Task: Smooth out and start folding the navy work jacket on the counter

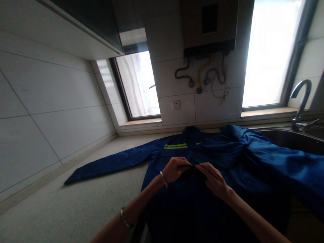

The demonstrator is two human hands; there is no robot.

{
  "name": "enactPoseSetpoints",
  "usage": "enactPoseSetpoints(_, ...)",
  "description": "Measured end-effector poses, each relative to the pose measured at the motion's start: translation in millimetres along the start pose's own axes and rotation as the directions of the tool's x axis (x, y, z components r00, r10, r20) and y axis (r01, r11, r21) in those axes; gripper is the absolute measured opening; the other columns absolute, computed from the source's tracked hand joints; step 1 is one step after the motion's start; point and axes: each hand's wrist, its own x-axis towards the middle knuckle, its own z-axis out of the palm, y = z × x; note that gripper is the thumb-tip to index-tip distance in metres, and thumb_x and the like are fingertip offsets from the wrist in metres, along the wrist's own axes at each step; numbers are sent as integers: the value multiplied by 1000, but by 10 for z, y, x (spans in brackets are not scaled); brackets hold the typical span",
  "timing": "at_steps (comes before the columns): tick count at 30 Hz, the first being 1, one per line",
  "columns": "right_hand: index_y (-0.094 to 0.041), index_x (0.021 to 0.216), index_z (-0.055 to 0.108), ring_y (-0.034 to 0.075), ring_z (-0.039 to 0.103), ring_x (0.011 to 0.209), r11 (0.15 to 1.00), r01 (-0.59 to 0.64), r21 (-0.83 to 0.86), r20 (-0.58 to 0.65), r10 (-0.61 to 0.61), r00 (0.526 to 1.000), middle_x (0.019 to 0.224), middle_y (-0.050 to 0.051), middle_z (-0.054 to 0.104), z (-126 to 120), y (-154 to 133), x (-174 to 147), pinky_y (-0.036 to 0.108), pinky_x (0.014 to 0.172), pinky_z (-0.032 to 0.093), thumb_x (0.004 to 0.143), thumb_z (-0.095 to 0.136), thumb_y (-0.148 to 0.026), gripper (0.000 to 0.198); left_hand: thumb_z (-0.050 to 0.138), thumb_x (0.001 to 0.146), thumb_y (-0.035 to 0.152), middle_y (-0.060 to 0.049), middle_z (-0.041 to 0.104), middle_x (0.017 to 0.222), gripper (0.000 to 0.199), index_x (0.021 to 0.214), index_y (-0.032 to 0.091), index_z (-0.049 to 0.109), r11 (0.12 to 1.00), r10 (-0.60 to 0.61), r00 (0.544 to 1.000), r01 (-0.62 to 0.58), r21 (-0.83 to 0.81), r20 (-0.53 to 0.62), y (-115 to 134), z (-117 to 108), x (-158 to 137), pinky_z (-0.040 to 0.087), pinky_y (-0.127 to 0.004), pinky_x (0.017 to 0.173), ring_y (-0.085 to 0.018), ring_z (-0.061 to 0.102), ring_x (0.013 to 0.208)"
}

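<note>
**Hands meet at the jacket's front seam**

Both hands sit together over the middle of a blue work jacket (202, 175) spread flat on the pale countertop (76, 202). Under and all around them lies the jacket, its body running toward the person, one sleeve stretched far out beyond the left hand (176, 168), the other draped off past the right hand (214, 179) toward the sink (291, 140). Just beyond the fingers a yellow-green reflective stripe (176, 146) crosses the chest. Each hand has its fingers curled and drawn together, pinching the cloth at the front closure; whether a button or zip sits between them is too dark to tell. As I judge it, that dimness is the risk: a fumbled pinch could misalign the two edges, and the hanging sleeve's weight could drag the jacket sideways.
</note>
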Motion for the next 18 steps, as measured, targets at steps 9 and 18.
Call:
enactPoseSetpoints(9,-17,144,25,20,53,104,997,28,78,68,-33,997,121,13,53,19,25,42,39,85,51,78,29,1,68,56,76,16,-5,63,83,22,92,12,70,996,23,998,-29,90,66,27,12,-20,46,-23,70,-13,59,75)
enactPoseSetpoints(18,-18,142,28,20,53,94,996,-13,83,44,9,999,108,12,53,32,23,95,39,79,52,73,32,0,72,73,62,30,-5,57,99,52,108,15,55,964,39,987,-78,255,155,143,38,-44,46,-30,79,-18,55,86)
